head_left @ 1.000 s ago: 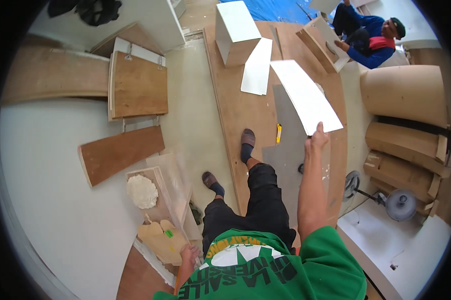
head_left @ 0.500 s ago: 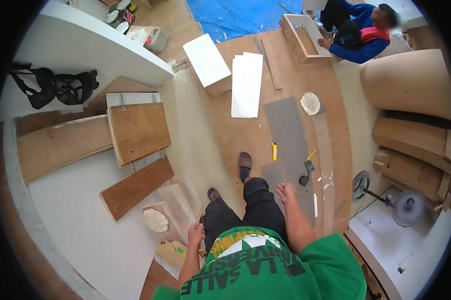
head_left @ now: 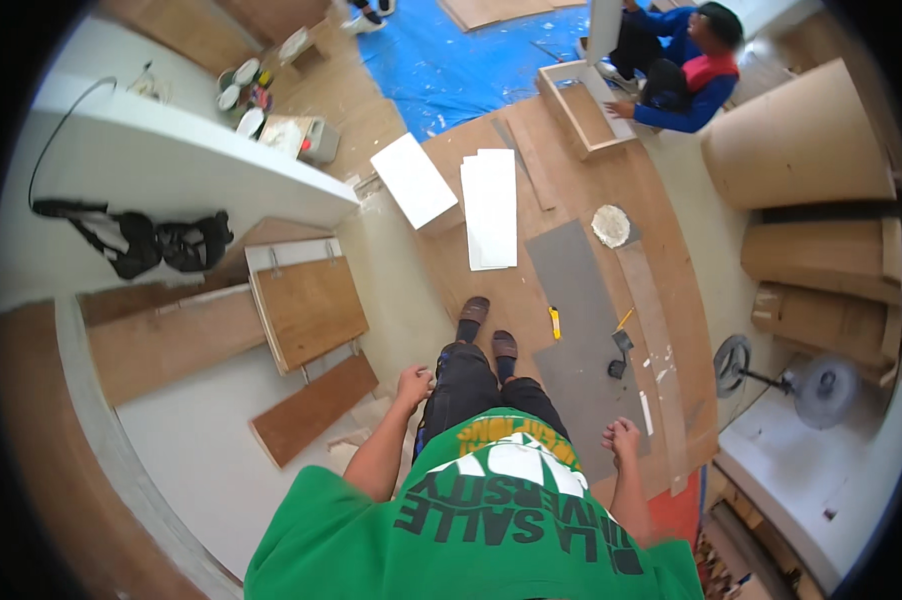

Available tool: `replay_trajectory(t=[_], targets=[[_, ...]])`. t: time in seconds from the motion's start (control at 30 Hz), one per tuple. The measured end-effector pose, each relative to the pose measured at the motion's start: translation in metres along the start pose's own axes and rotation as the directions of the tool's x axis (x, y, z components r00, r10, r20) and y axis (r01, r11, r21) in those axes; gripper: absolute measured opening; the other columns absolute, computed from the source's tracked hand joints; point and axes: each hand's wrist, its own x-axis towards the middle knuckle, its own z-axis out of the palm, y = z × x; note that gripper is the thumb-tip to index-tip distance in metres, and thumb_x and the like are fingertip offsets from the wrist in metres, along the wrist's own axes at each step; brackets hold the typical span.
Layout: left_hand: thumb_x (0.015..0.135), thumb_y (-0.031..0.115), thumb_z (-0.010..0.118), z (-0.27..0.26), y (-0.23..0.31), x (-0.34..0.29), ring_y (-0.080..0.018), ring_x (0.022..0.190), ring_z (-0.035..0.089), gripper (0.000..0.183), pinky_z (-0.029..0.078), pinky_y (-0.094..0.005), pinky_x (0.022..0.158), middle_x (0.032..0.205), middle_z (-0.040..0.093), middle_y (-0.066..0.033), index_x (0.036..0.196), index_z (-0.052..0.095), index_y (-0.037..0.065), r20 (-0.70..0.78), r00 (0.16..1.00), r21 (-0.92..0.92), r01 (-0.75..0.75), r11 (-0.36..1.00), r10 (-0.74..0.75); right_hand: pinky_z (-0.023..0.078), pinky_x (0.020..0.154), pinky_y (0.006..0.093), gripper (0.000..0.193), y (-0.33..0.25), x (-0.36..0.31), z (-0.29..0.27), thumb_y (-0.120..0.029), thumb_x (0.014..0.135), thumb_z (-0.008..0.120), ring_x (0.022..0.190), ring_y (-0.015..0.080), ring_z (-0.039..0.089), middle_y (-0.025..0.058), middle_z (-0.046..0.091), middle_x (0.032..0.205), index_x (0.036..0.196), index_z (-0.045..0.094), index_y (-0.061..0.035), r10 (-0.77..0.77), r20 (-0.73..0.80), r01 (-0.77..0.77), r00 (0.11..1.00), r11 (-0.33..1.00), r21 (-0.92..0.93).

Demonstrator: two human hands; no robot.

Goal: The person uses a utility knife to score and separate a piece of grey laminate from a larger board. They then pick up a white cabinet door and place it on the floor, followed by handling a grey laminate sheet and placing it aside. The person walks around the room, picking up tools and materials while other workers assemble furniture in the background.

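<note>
My left hand (head_left: pixel 415 385) hangs beside my left thigh, its fingers loosely bent and apart, with nothing visible in them. It is nearest to a reddish-brown board (head_left: pixel 314 408) lying on a white surface. My right hand (head_left: pixel 621 438) is out to the right above a grey sheet (head_left: pixel 578 300), fingers half curled and apart, holding nothing I can see. On and around that sheet lie a yellow utility knife (head_left: pixel 555 322), a yellow pencil (head_left: pixel 625 319), and small black objects (head_left: pixel 619 354) whose kind is unclear.
White panels (head_left: pixel 489 210) and a white box (head_left: pixel 414 180) stand ahead on plywood (head_left: pixel 451 278). A round whitish lump (head_left: pixel 611 226) sits right of them. Beyond, a co-worker (head_left: pixel 676 75) sits at an open wooden drawer box (head_left: pixel 583 110). A fan (head_left: pixel 824 392) is at right, a hinged board (head_left: pixel 311 310) at left.
I have stepped, and my view has shifted. My left hand has swung forward and my right hand back toward my body. Another person's feet now show at the far top.
</note>
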Motion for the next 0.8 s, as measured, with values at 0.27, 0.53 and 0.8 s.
replay_trajectory(t=[0.27, 0.53, 0.8], targets=[[0.080, 0.006, 0.067, 0.008, 0.110, 0.076, -0.0166, 0.063, 0.063, 0.037, 0.050, -0.0294, 0.054, 0.077, 0.068, -0.0093, 0.116, 0.063, -0.001, 0.190, 0.962, 0.378, -0.255, 0.890, 0.194, 0.054, 0.055, 0.0340, 0.026, 0.071, -0.114, 0.055, -0.012, 0.089, 0.056, 0.071, 0.0202, 0.065, 0.0099, 0.064, 0.086, 0.112, 0.060, 0.0003, 0.184, -0.045, -0.180, 0.982, 0.980, 0.081], [0.083, 0.008, 0.067, 0.013, 0.164, 0.086, -0.0132, 0.061, 0.061, 0.011, 0.048, -0.0270, 0.052, 0.074, 0.068, -0.0073, 0.090, 0.069, 0.000, 0.341, 0.938, 0.512, -0.241, 0.824, 0.063, 0.054, 0.054, 0.0321, 0.025, 0.115, -0.153, 0.103, -0.012, 0.088, 0.057, 0.070, 0.0186, 0.065, 0.0100, 0.065, 0.086, 0.108, 0.061, 0.0004, 0.244, -0.102, -0.200, 0.964, 0.925, 0.322], [0.087, 0.016, 0.065, 0.063, 0.176, 0.063, -0.0151, 0.065, 0.062, 0.015, 0.050, -0.0287, 0.054, 0.077, 0.067, -0.0079, 0.090, 0.066, 0.001, 0.421, 0.907, 0.630, -0.316, 0.709, 0.030, 0.056, 0.060, 0.0330, 0.028, 0.179, -0.156, 0.101, -0.016, 0.091, 0.058, 0.074, 0.0206, 0.066, 0.0121, 0.066, 0.097, 0.116, 0.056, -0.0026, 0.263, -0.185, -0.109, 0.947, 0.803, 0.585]])
